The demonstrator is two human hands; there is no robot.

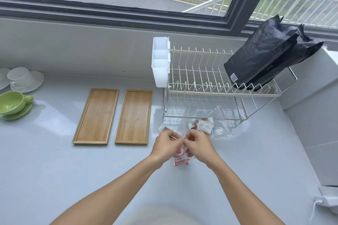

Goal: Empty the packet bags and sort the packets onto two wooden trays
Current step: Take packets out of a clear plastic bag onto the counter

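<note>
Two bare wooden trays lie side by side on the white counter, the left tray (96, 116) and the right tray (134, 116). My left hand (164, 146) and my right hand (199, 147) both pinch the top edge of a clear zip bag (181, 160) holding red and white packets, lifted just right of the trays. Behind my hands lies a second clear zip bag (220, 126) with a red seal, with brown and white packets (203, 125) beside it. One brown packet (163, 128) peeks out beyond my left hand.
A white wire dish rack (204, 86) with a cutlery holder (160, 61) stands behind the bags and carries black coffee bags (263, 55). A green cup on a saucer (13, 104) and white cups (22, 78) sit far left. A window runs along the back.
</note>
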